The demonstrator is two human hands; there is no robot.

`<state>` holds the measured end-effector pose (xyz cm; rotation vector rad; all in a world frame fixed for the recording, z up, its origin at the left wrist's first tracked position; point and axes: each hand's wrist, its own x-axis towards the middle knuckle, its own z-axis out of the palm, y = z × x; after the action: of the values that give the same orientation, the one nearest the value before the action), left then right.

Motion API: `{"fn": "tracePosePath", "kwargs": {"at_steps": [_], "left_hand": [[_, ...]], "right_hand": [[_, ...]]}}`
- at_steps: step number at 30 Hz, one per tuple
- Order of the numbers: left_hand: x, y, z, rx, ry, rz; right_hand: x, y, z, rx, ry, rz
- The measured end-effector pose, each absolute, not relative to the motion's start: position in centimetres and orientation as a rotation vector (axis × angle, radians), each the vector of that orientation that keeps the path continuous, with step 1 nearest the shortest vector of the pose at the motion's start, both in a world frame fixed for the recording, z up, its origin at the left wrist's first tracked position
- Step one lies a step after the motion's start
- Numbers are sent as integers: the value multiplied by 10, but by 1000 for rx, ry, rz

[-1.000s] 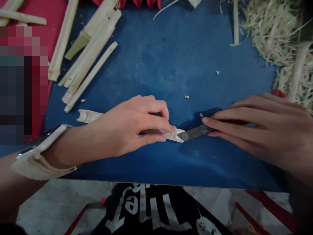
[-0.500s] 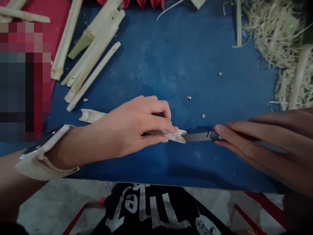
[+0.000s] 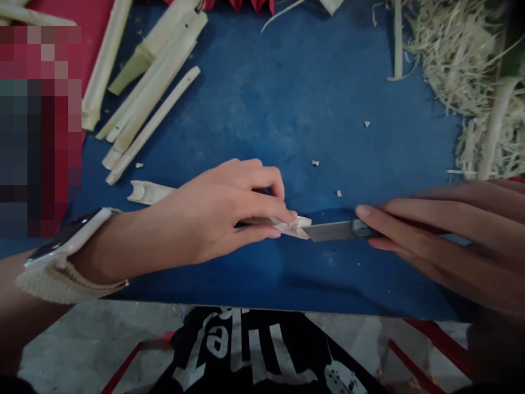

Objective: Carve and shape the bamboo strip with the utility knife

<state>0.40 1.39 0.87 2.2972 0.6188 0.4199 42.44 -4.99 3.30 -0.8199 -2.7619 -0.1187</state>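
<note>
My left hand (image 3: 229, 210) presses a split bamboo strip (image 3: 152, 192) onto the blue table, thumb and index finger closed around its right part. The strip's middle is hidden under the palm; its hollowed left end and notched right end show. In my right hand (image 3: 430, 235) is a utility knife (image 3: 330, 231), gripped between thumb and fingers. The blade points left and its tip meets the notched end of the strip. Small bamboo chips (image 3: 315, 163) lie just beyond the hands.
Several bamboo strips (image 3: 153, 126) lie at the upper left. A heap of pale shavings (image 3: 459, 60) spreads along the right side, with a bamboo stick (image 3: 494, 131) on it. The blue table's (image 3: 246, 284) front edge runs close to my body.
The knife blade has turned slightly, showing more of its flat side, with its tip still at the strip's notched end. My left hand keeps its hold; the whole view has shifted slightly.
</note>
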Motion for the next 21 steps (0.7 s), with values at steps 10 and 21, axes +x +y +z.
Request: {"fn": "tracePosePath", "kwargs": {"at_steps": [10, 21], "left_hand": [[-1, 12, 6, 2289, 623, 408], [-3, 12, 8, 2276, 625, 399]], "right_hand": [[388, -56, 40, -1113, -2757, 210], [430, -98, 11, -1285, -2799, 37]]}}
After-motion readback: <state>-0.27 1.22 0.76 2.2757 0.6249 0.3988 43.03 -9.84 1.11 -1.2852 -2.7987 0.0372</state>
